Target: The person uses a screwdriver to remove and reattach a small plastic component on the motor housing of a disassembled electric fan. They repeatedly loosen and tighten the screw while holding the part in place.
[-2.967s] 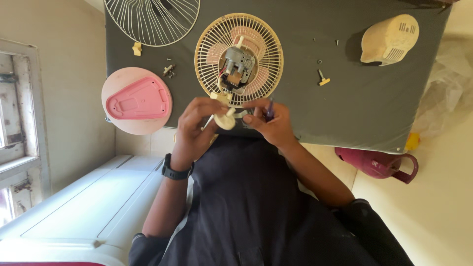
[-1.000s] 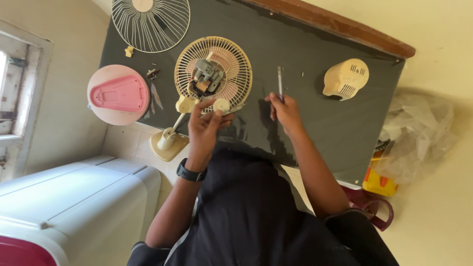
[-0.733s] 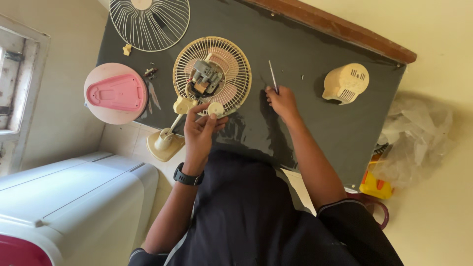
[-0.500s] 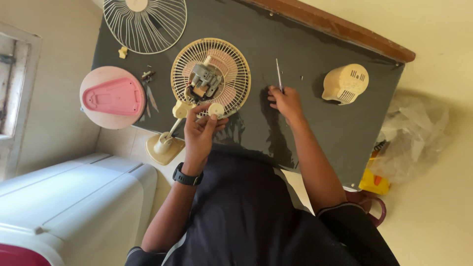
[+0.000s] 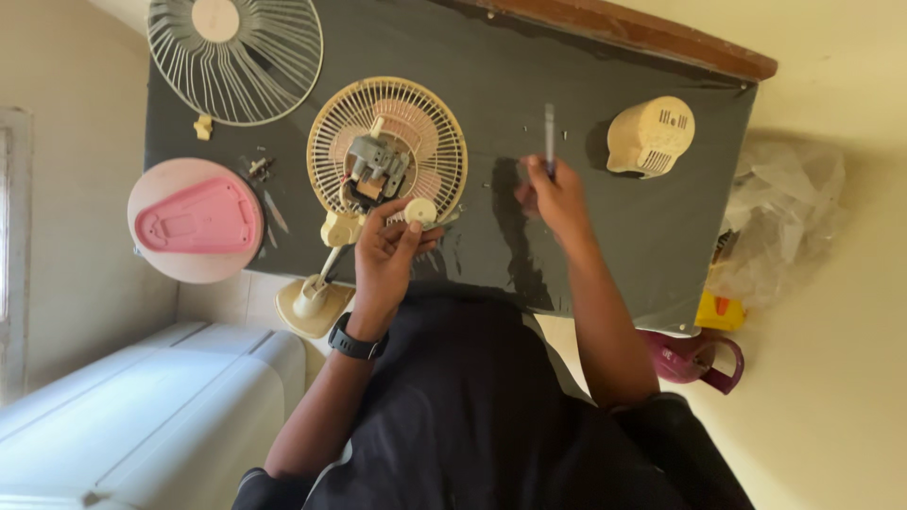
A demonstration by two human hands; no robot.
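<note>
A cream fan guard [image 5: 430,118] with a bare motor [image 5: 373,170] at its centre lies on a dark grey table [image 5: 491,66]. My left hand [image 5: 383,255], a black watch on its wrist, grips a small round cream part [image 5: 419,210] at the guard's near edge. The fan's neck and cream stand [image 5: 310,300] hang over the table's edge beside that hand. My right hand [image 5: 553,194] rests on the table to the right of the guard and holds a thin screwdriver [image 5: 549,127] that points away from me.
A loose white wire grille [image 5: 236,57] lies at the far left. A pink round base plate [image 5: 196,219] sits at the left edge, small screws and tools beside it. A cream motor cover [image 5: 650,137] is right. A maroon jug [image 5: 694,359], plastic bag [image 5: 784,227] and white appliance [image 5: 142,416] stand around.
My right hand has left the fan and moved right onto the table with the screwdriver. My left hand has stayed at the guard's edge with the cream part.
</note>
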